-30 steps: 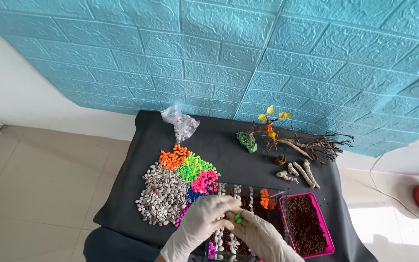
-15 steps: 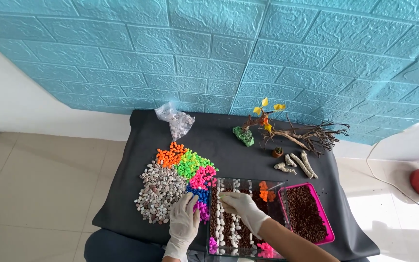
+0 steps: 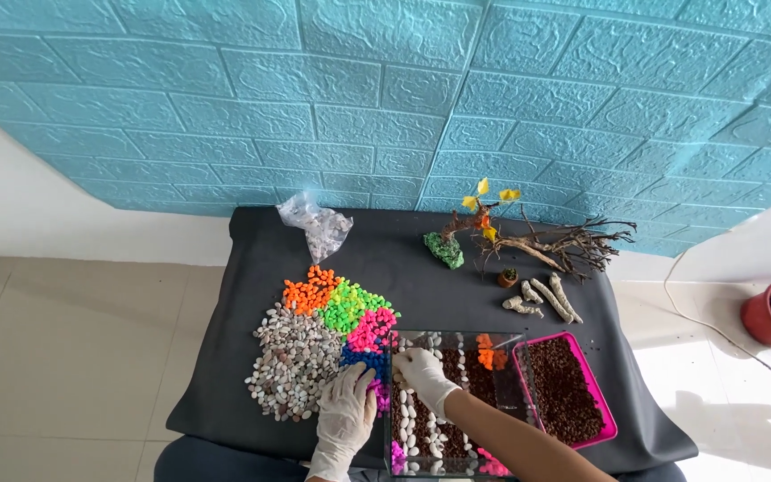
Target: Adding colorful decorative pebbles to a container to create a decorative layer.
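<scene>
One glass tank (image 3: 453, 403), bottom cut off

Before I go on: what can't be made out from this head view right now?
- Right hand inside the glass tank: whether its fingers pinch a pebble is too small to tell.
- Left hand on the coloured pebbles: its palm hides what lies beneath.
- Tank's near end: cut off by the bottom edge.
- Clear bag: contents too small to identify.
</scene>
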